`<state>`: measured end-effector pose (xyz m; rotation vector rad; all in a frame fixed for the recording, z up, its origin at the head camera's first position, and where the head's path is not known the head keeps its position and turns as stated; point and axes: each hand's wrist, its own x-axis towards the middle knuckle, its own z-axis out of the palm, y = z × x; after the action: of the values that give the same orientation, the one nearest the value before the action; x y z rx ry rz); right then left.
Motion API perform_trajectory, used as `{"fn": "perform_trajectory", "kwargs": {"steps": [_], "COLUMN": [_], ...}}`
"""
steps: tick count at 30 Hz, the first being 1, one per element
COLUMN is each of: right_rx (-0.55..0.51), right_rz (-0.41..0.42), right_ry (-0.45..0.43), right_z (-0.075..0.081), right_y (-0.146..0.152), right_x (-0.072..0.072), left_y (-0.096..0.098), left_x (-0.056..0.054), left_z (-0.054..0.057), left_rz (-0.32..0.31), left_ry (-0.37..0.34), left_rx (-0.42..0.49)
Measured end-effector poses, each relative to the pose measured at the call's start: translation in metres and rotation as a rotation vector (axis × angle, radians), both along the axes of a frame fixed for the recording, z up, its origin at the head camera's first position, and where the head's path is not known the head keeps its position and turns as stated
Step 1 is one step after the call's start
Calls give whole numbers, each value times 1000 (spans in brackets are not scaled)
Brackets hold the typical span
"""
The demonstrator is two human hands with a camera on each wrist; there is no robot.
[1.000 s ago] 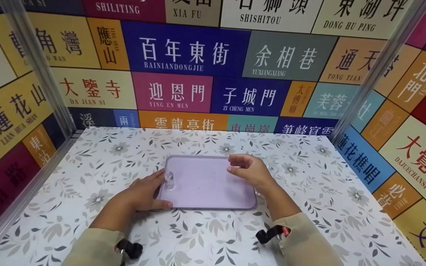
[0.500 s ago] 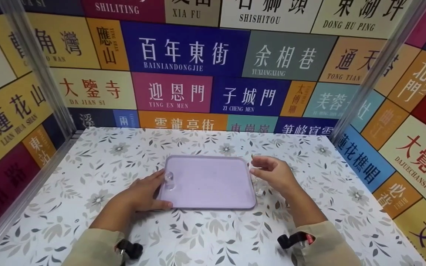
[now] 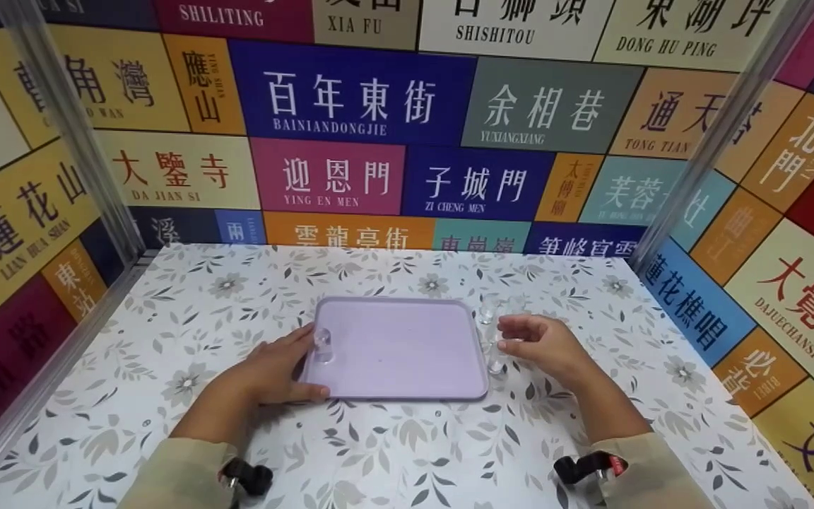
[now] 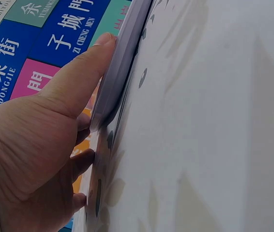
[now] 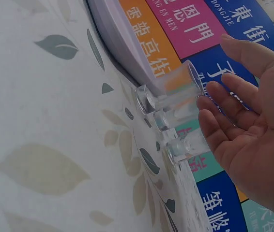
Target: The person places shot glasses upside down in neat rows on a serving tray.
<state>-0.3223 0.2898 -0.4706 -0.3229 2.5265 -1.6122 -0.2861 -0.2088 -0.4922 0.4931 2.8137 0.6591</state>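
Observation:
A pale purple tray (image 3: 400, 346) lies flat on the table. My left hand (image 3: 273, 367) rests against its near-left corner, thumb straight along the near edge and fingers at the left side. In the left wrist view, the thumb touches the tray rim (image 4: 115, 72). A small clear glass (image 3: 323, 341) stands on the tray's left end. Right of the tray, my right hand (image 3: 545, 346) is held with fingers loosely bent and nothing in them. Small clear shot glasses (image 5: 171, 94) stand beside its fingertips, between hand and tray; the hand partly hides them in the head view.
The table (image 3: 393, 459) has a white cover with grey leaves and flowers. Panels with coloured name signs (image 3: 350, 92) stand behind and on both sides. Clear corner posts (image 3: 704, 141) rise at the back.
My right hand has moved from above the tray's right end out to the right and a little nearer, beside the glasses, which now show more. The left hand and tray have stayed put.

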Motion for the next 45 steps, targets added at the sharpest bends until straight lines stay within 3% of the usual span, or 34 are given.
{"fn": "perform_trajectory", "kwargs": {"steps": [13, 25, 37, 45], "right_rx": [93, 277, 273, 196], "right_rz": [117, 2, -25, -46], "right_ry": [-71, -95, -122, -99], "right_z": [-13, -26, -26, -19], "right_y": [4, -2, -5, -7], "right_x": [-2, -3, 0, -3], "left_y": [0, -1, 1, 1], "left_x": [-2, -3, 0, 1], "left_z": [-2, -3, 1, 2], "left_rz": [6, 0, 3, 11], "left_ry": [-9, -12, -4, -15], "left_rx": [-11, -8, 1, 0]}}
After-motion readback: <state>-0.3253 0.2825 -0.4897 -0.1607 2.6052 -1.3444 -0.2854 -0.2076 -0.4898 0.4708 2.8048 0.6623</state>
